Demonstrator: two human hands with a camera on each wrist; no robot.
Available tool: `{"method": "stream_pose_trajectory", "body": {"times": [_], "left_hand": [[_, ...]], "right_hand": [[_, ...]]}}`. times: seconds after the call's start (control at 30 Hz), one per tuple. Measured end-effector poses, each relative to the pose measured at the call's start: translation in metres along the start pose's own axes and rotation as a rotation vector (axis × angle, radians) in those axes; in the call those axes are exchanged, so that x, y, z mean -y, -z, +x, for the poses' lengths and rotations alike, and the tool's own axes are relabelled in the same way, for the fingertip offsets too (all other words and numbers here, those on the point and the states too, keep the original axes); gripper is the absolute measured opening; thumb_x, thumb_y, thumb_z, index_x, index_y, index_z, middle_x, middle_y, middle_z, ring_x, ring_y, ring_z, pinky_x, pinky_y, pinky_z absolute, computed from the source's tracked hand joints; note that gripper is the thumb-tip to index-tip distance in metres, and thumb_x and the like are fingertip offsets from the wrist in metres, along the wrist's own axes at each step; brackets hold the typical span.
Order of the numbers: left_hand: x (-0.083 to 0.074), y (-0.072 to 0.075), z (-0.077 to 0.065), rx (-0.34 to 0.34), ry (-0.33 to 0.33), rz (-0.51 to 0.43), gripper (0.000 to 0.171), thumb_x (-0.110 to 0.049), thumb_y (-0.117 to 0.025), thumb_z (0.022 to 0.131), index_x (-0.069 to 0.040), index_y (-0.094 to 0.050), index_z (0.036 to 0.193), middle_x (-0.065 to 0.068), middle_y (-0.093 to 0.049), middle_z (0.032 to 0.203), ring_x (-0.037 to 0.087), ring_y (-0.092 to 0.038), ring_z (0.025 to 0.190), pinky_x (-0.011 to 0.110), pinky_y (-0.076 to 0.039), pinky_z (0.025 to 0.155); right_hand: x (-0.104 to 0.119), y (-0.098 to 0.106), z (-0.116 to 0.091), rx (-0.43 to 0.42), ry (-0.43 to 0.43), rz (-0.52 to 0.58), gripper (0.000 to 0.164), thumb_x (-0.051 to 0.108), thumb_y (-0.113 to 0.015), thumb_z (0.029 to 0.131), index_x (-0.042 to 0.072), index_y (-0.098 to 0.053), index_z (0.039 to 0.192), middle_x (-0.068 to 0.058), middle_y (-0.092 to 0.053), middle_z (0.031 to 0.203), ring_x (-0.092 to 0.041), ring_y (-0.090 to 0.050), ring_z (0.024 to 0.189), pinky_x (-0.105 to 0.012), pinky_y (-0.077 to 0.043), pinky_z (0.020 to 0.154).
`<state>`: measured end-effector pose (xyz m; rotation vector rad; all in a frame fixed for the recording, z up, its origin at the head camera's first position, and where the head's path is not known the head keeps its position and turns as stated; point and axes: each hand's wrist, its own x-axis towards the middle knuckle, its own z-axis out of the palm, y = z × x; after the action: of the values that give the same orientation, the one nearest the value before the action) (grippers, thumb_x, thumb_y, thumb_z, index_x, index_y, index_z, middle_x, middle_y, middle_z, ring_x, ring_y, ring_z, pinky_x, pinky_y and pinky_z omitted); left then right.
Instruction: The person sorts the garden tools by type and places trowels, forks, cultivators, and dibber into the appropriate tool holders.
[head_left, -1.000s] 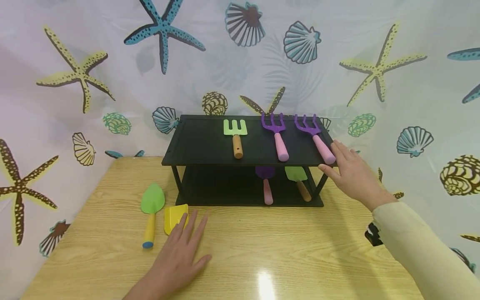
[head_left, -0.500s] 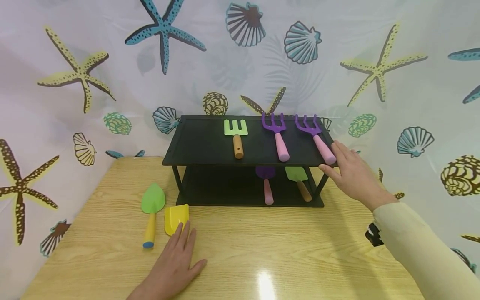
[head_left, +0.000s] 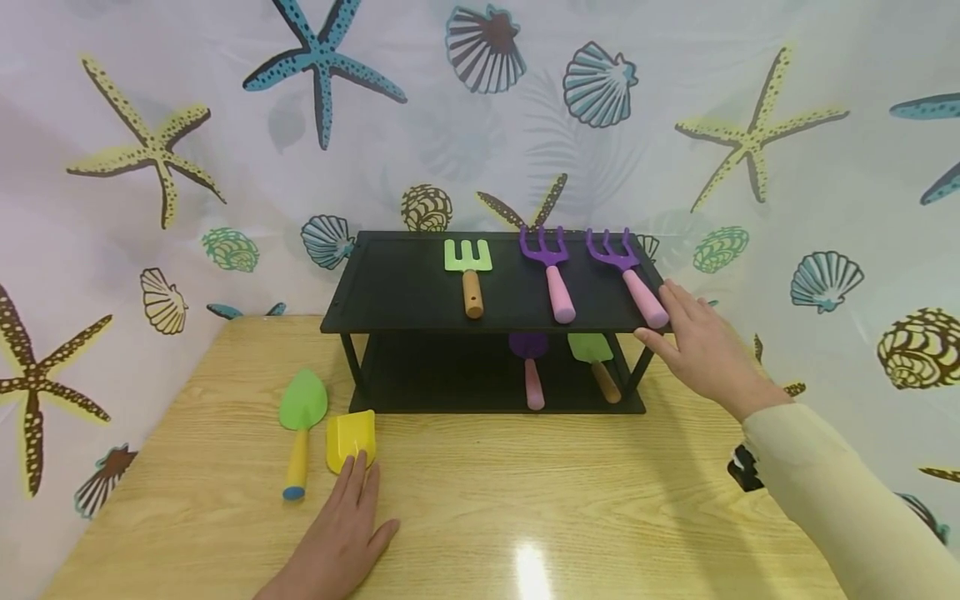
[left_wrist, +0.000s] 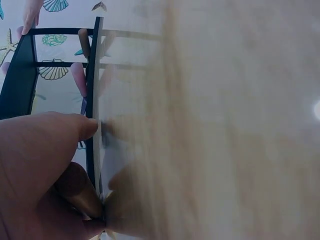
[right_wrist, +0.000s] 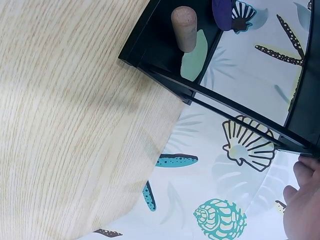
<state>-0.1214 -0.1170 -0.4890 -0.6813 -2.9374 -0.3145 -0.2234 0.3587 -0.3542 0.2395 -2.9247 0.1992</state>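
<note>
In the head view my left hand [head_left: 337, 533] lies low over the table at the lower left, fingers extended, fingertips overlapping the lower edge of a yellow shovel's blade [head_left: 351, 433]. Any handle of that shovel is hidden by the hand. Left of it lies a hand trowel [head_left: 303, 404] with a green blade, yellow handle and blue end. My right hand [head_left: 697, 350] rests against the front right corner of a black two-tier rack [head_left: 397, 287], fingers straight, beside the pink handle of a purple hand rake [head_left: 641, 296]. The right wrist view shows those fingers [right_wrist: 303, 172] at the rack's corner.
On the top shelf are another purple rake [head_left: 558, 292] and a green rake [head_left: 471, 287] with a wooden handle. The lower shelf bears a pink-handled purple shovel [head_left: 533, 383] and a wooden-handled green one [head_left: 603, 379]. A patterned curtain [head_left: 480, 142] hangs behind the table [head_left: 562, 492].
My left hand has drawn down and slightly left, its fingers moving closer together, uncovering more of the yellow blade. The right hand stays at the rack's corner.
</note>
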Motion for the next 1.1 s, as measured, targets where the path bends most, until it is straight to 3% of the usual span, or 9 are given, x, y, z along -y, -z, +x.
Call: {"method": "stream_pose_trajectory", "body": {"times": [0.17,0.37,0.5,0.67,0.77,0.87,0.93,1.03,1.1], "left_hand": [[0.001,-0.001,-0.006,0.007,0.005,0.03,0.062,-0.034,-0.053,0.089,0.007,-0.036,0.132,0.027,-0.023,0.143,0.039,-0.023,0.133,0.047,-0.034,0.102],[0.001,-0.004,-0.008,-0.095,-0.102,0.102,0.05,0.0,-0.056,0.079,0.017,-0.04,0.123,0.036,-0.03,0.134,0.048,-0.031,0.124,0.05,-0.037,0.099],[0.002,-0.003,-0.01,-0.129,-0.112,0.104,0.052,0.011,-0.053,0.072,0.02,-0.039,0.121,0.04,-0.03,0.131,0.051,-0.034,0.121,0.049,-0.04,0.095],[0.003,-0.002,-0.01,-0.186,-0.122,0.107,0.05,0.011,-0.05,0.073,0.02,-0.039,0.121,0.039,-0.034,0.128,0.049,-0.039,0.118,0.046,-0.044,0.091],[0.003,-0.002,-0.01,-0.235,-0.15,0.104,0.042,0.009,-0.035,0.08,0.02,-0.04,0.12,0.038,-0.037,0.126,0.047,-0.042,0.116,0.045,-0.045,0.09],[0.003,-0.001,-0.009,-0.239,-0.186,0.157,0.045,0.004,-0.021,0.082,0.021,-0.041,0.119,0.037,-0.039,0.125,0.045,-0.044,0.116,0.043,-0.046,0.09],[0.003,0.001,-0.008,-0.2,-0.177,0.168,0.043,0.002,-0.026,0.084,0.02,-0.041,0.12,0.036,-0.039,0.127,0.043,-0.043,0.118,0.041,-0.046,0.091],[0.0,0.004,-0.006,-0.128,-0.14,0.171,0.046,0.001,-0.047,0.082,0.018,-0.039,0.124,0.034,-0.035,0.132,0.04,-0.039,0.123,0.04,-0.043,0.095],[-0.001,0.007,-0.004,-0.136,-0.14,0.178,0.042,-0.005,-0.043,0.089,0.016,-0.04,0.125,0.033,-0.035,0.133,0.038,-0.038,0.125,0.039,-0.043,0.095]], "right_hand": [[0.001,0.0,0.0,0.007,-0.003,0.004,0.081,0.06,-0.031,0.089,0.008,-0.004,0.145,-0.015,-0.007,0.151,-0.036,-0.013,0.137,-0.05,-0.009,0.111],[0.002,0.001,-0.001,0.013,-0.005,0.006,0.081,0.06,-0.032,0.089,0.007,-0.005,0.145,-0.016,-0.008,0.151,-0.036,-0.013,0.137,-0.051,-0.009,0.111],[0.003,0.001,-0.001,0.012,-0.008,0.004,0.081,0.06,-0.032,0.089,0.008,-0.005,0.145,-0.015,-0.008,0.151,-0.036,-0.013,0.137,-0.05,-0.009,0.111],[0.003,0.001,-0.001,0.01,-0.006,0.006,0.081,0.06,-0.032,0.088,0.007,-0.006,0.145,-0.016,-0.009,0.151,-0.036,-0.013,0.137,-0.05,-0.009,0.112],[0.002,0.001,0.0,0.006,-0.001,0.004,0.081,0.059,-0.032,0.089,0.007,-0.005,0.145,-0.015,-0.008,0.151,-0.036,-0.013,0.137,-0.05,-0.008,0.112],[0.001,0.0,0.0,-0.002,0.0,0.005,0.08,0.059,-0.032,0.089,0.008,-0.005,0.145,-0.015,-0.008,0.151,-0.036,-0.013,0.137,-0.05,-0.009,0.112],[0.002,0.0,0.0,-0.003,0.001,0.008,0.08,0.059,-0.032,0.089,0.008,-0.005,0.145,-0.015,-0.008,0.151,-0.036,-0.013,0.137,-0.05,-0.008,0.112],[0.003,0.0,0.0,-0.004,-0.002,0.012,0.08,0.059,-0.033,0.089,0.008,-0.005,0.145,-0.016,-0.009,0.151,-0.036,-0.013,0.137,-0.05,-0.009,0.112],[0.003,0.0,-0.001,-0.002,-0.001,0.011,0.08,0.058,-0.033,0.089,0.008,-0.005,0.145,-0.016,-0.009,0.151,-0.036,-0.013,0.137,-0.05,-0.009,0.112]]}}
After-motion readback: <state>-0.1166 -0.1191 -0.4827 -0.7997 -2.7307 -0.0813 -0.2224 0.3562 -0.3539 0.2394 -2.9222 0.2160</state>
